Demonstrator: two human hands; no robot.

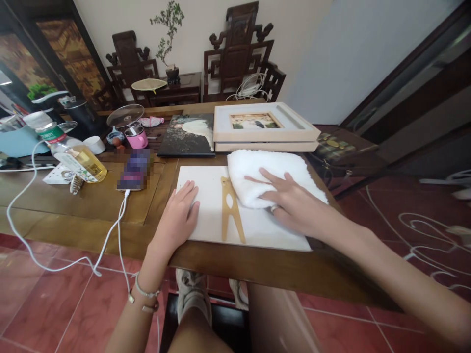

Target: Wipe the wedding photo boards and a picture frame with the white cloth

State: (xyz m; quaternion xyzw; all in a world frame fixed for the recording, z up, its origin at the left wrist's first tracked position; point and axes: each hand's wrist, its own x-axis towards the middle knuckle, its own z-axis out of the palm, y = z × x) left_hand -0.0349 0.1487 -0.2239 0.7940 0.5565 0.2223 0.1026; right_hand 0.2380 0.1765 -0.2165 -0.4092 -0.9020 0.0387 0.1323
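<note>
A flat white board [211,206] lies at the front edge of the wooden table. My left hand [181,211] rests on the board's left edge, fingers stretched out and holding nothing. A tan A-shaped piece [225,215] with an oval hole lies on the board between my hands; whether it is fastened there I cannot tell. A folded white towel [246,164] covers the board's far right part. On top of the towel lies my right hand [289,196], its fingers spread and pressing into the soft cloth. A ring shows on one finger.
Behind the towel sits a pale frame box [311,132] with a picture, beside a dark album [172,139]. Leftward are a phone [134,171] on a white cable, a pink mug [137,139] and a tilted plastic bottle [79,157]. The table's front edge [257,264] runs above my legs.
</note>
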